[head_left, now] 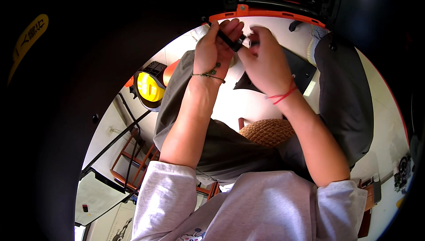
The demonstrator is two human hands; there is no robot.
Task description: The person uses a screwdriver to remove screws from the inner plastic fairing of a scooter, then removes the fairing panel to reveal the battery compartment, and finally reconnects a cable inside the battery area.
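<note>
My left hand (213, 48) is raised with its palm turned up, and its thumb presses a slim black rod-shaped tool (225, 37) against the fingers. The tool slants down to the right, and its thicker end lies close to my right hand (269, 61). Bent fingers and thumb of my right hand close around a small black piece (254, 43), mostly hidden and slightly blurred. Whether this piece touches the tool's end, I cannot tell. Both hands are just below an orange-red edge (265, 12) of a dark machine.
A flat black panel (302, 66) lies low beyond my right hand. Between my legs shows a woven stool seat (268, 132). To the left are a yellow round part in a black housing (149, 87), a thin black pole (116, 141) and a wooden frame (127, 154).
</note>
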